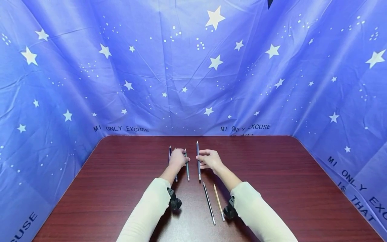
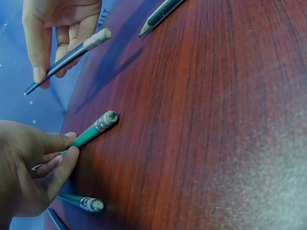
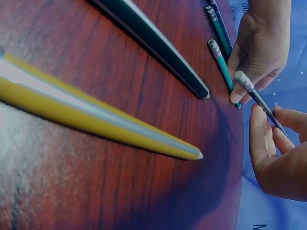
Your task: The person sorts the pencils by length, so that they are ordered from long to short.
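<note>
My left hand (image 1: pixel 177 158) pinches a green pencil (image 2: pixel 88 134) between thumb and fingers; its eraser end lies at or just above the table. Beside that hand lie a second green pencil (image 2: pixel 76 200) and a dark pencil (image 1: pixel 169 153), both partly hidden by the hand in the head view. My right hand (image 1: pixel 212 160) holds a dark blue pencil (image 1: pixel 198 169) by thumb and fingers, raised off the table with its white eraser toward me. Nearer to me lie a black pencil (image 1: pixel 209 203) and a yellow pencil (image 1: pixel 219 201), tips pointing away.
The pencils are on a dark red wood-grain table (image 1: pixel 121 188). A blue curtain (image 1: pixel 181 67) with white stars hangs behind and along both sides of it. Each sleeved wrist carries a small black camera (image 1: pixel 174 200).
</note>
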Demonstrator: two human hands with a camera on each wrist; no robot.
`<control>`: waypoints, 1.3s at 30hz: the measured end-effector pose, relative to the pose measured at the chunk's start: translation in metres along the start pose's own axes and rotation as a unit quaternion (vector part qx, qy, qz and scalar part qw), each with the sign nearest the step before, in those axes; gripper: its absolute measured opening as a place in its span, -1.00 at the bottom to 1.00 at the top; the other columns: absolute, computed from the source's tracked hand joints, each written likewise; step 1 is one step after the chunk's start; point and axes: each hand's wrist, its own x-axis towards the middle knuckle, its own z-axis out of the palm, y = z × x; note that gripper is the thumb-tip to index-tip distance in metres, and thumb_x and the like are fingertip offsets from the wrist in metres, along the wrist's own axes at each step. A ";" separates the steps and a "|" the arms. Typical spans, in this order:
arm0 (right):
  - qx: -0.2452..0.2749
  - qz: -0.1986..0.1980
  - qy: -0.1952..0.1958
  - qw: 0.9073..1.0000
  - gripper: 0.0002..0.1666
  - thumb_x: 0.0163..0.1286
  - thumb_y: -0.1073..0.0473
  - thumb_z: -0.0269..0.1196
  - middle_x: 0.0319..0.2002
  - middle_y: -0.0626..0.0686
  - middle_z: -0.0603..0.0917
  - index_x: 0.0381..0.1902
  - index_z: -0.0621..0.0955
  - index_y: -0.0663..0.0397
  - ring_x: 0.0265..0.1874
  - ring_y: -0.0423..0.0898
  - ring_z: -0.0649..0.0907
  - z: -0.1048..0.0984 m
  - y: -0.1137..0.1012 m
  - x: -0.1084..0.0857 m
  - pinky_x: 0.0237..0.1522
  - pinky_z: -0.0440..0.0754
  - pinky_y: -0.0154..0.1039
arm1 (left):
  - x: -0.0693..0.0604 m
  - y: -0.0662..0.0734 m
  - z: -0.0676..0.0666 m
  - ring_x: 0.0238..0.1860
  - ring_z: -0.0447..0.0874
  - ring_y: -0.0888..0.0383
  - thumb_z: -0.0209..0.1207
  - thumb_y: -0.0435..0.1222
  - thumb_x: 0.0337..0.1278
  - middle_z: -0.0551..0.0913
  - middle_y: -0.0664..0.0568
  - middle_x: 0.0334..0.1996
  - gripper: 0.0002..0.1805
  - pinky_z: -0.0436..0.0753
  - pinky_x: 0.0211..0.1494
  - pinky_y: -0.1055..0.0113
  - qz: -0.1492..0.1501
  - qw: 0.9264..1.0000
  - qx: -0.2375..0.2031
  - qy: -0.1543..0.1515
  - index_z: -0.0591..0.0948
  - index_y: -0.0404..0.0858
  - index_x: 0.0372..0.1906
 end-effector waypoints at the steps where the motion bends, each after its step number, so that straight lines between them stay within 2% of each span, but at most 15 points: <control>1: -0.001 0.000 0.002 1.000 -0.56 0.21 0.31 0.26 -0.45 0.17 0.68 0.07 0.54 0.28 -0.68 -0.22 0.55 0.001 0.000 0.001 -0.45 0.74 -0.23 | 0.000 0.000 0.000 -0.54 0.67 0.16 0.32 -0.39 -0.02 0.67 -0.13 -0.35 -0.52 0.68 -0.51 0.44 0.001 1.000 -0.001 0.001 0.55 -0.37 0.10; 4: -0.005 0.006 0.002 1.000 -0.57 0.21 0.31 0.26 -0.28 0.28 0.69 0.07 0.55 0.27 -0.66 -0.21 0.56 0.003 0.001 0.003 -0.49 0.73 -0.27 | 0.001 -0.001 0.001 -0.56 0.66 0.17 0.32 -0.40 -0.03 0.65 -0.11 -0.38 -0.52 0.67 -0.52 0.45 0.001 1.000 -0.006 0.003 0.55 -0.37 0.09; 7: -0.007 0.009 0.004 1.000 -0.58 0.21 0.31 0.27 -0.24 0.31 0.69 0.05 0.56 0.26 -0.65 -0.21 0.57 0.005 0.001 0.005 -0.53 0.72 -0.30 | 0.002 -0.002 0.001 -0.57 0.66 0.18 0.33 -0.41 -0.04 0.64 -0.11 -0.40 -0.52 0.67 -0.53 0.45 0.002 1.000 -0.008 0.003 0.56 -0.38 0.08; 12: -0.002 0.006 0.007 1.000 -0.57 0.19 0.33 0.27 -0.27 0.29 0.69 0.05 0.56 0.28 -0.66 -0.20 0.56 0.007 0.001 0.008 -0.54 0.72 -0.29 | 0.001 0.000 0.000 -0.55 0.67 0.16 0.32 -0.40 -0.04 0.66 -0.13 -0.38 -0.52 0.68 -0.52 0.44 0.003 1.000 -0.004 0.000 0.55 -0.39 0.08; 20: -0.004 0.016 0.014 1.000 -0.58 0.20 0.33 0.27 -0.43 0.09 0.66 0.05 0.56 0.27 -0.65 -0.20 0.55 0.009 0.007 0.010 -0.56 0.71 -0.30 | 0.000 0.002 -0.002 -0.56 0.65 0.19 0.33 -0.39 -0.04 0.66 -0.11 -0.39 -0.52 0.67 -0.51 0.44 0.001 1.000 0.009 0.004 0.56 -0.36 0.07; 33: -0.033 0.022 0.013 0.999 -0.62 0.22 0.31 0.26 -0.38 0.15 0.69 0.02 0.57 0.25 -0.68 -0.20 0.54 0.015 0.011 0.016 -0.60 0.68 -0.33 | 0.000 0.002 0.000 -0.55 0.66 0.18 0.32 -0.35 -0.03 0.66 -0.08 -0.40 -0.53 0.66 -0.50 0.43 0.004 0.999 0.039 0.008 0.57 -0.34 0.07; 39: -0.036 0.025 0.013 0.999 -0.64 0.21 0.33 0.26 -0.48 0.09 0.66 -0.01 0.57 0.26 -0.73 -0.22 0.50 0.017 0.013 0.019 -0.67 0.62 -0.38 | 0.000 0.001 -0.001 -0.56 0.67 0.17 0.32 -0.38 -0.03 0.66 -0.10 -0.40 -0.53 0.66 -0.51 0.43 0.004 1.000 0.028 0.005 0.56 -0.37 0.07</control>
